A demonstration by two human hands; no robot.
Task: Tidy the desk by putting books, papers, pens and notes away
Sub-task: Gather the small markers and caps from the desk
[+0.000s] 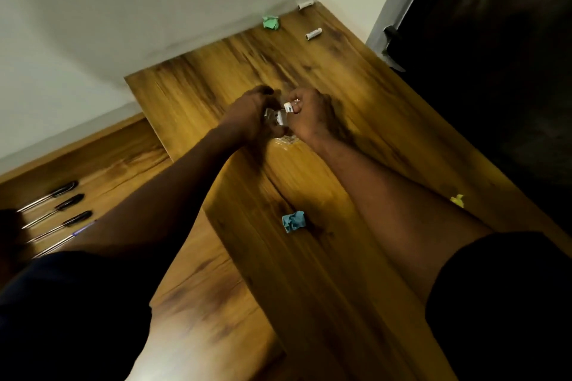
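Note:
Both hands meet over the middle of the wooden desk point(356, 108). My left hand point(247, 114) grips a clear plastic packet point(286, 139) with a white label. My right hand point(309, 114) pinches a small white labelled cylinder point(288, 107) at the packet's top. Two similar white cylinders lie far back, one mid-desk point(313, 34) and one in the wall corner point(305, 5). Crumpled notes lie about: a green one point(271, 22) by the wall, a blue one point(293, 221) near me, a yellow one point(458, 200) at the right edge.
Several pens point(55, 213) lie in a row on the lower wooden surface at the left. A white wall runs behind the desk. A dark curtain or panel point(495, 40) stands along the desk's right side.

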